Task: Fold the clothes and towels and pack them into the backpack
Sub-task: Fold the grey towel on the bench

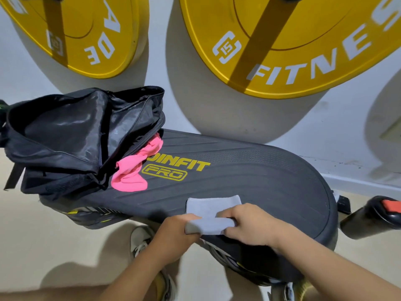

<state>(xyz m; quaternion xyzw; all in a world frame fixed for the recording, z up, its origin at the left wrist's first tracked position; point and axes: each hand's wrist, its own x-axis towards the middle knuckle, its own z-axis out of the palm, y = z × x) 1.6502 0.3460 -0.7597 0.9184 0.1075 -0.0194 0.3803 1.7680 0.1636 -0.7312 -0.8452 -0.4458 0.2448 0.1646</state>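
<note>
Left hand [180, 229] and right hand [249, 224] both pinch the grey towel [213, 206] at the step platform [271, 177]'s near edge. The unzipped backpack [76, 137] sits far left with a pink cloth [134, 172] touching it, bare deck between.

I read left hand [180, 230]: fingers curled round grey towel [213, 206] | right hand [249, 223]: fingers pinching same towel, knuckles up | hands side by side, not touching

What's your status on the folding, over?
Left hand and right hand both gripping small grey cloth towel, half folded on black step platform. Black fabric backpack unzipped, open. Crumpled pink garment against its side, unfolded.
</note>
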